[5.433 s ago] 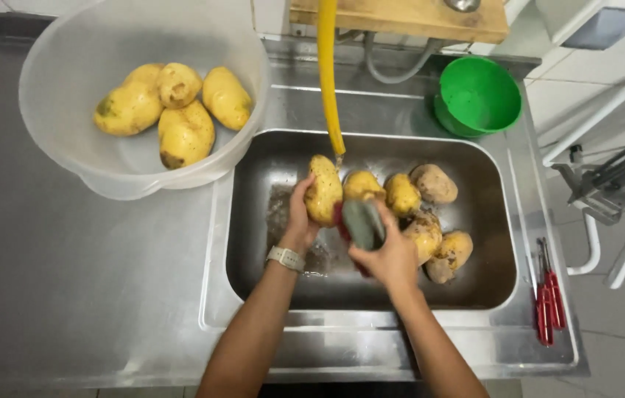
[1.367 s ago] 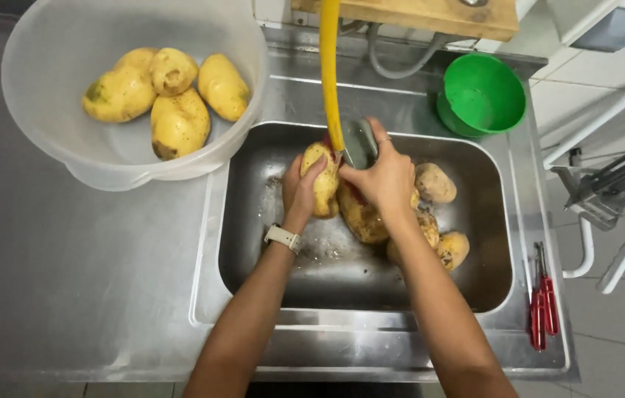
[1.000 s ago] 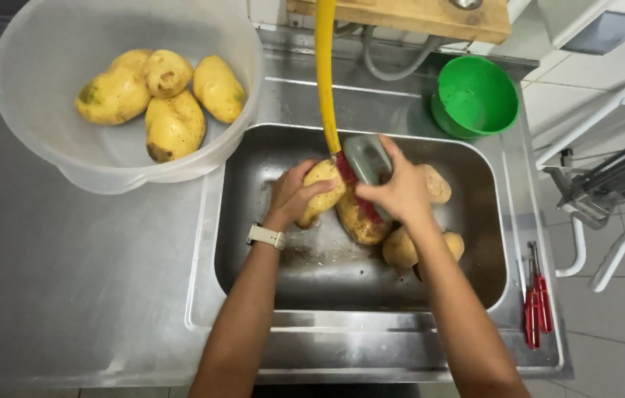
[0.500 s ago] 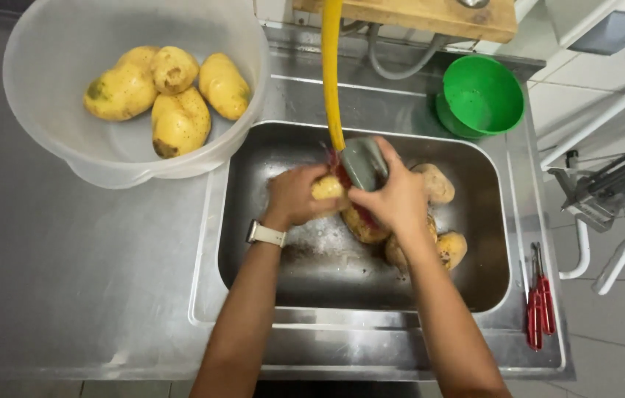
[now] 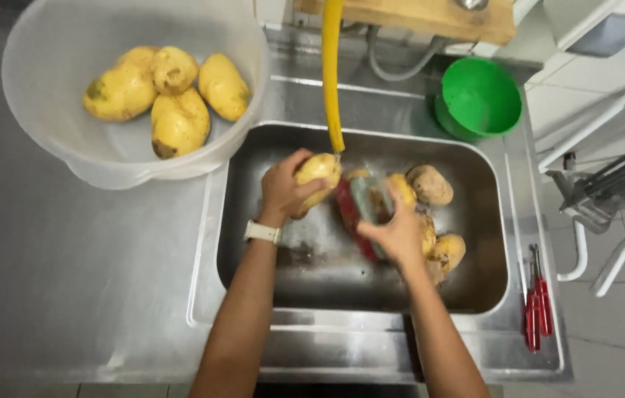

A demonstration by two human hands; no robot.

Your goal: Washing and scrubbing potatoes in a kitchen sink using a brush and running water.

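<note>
head view: the left hand [image 5: 286,188] is closed around a yellow potato [image 5: 318,173], lifting it just under the mouth of the yellow hose [image 5: 333,81] that hangs over the steel sink [image 5: 253,243]; the fingers wrap its near side, so the grip is firm though not fully clenched; the right hand [image 5: 399,232] grips a grey and red scrubbing sponge [image 5: 360,210], fingers curled over it and thumb beneath, and the sponge stands just beside the held potato, close but, as far as i can tell, not pressed on it; several more potatoes [image 5: 430,184] lie in the sink basin to the right of the hands, some partly hidden behind the right hand; a white watch band [image 5: 263,232] sits on the left wrist.

on the counter to the left a big translucent bowl [image 5: 54,140] holds four potatoes that look clean [image 5: 172,121]; a green bowl [image 5: 480,99] stands behind the sink, and two red-handled tools [image 5: 535,309] lie on the right rim (their kind is too small to tell).

judging from this, the step in hand is scrubbing one potato under the hose; the next move calls for bringing sponge and potato together and turning the potato in the left hand so every side gets rubbed, with a steady hold because a wet skin would be slippery.
</note>
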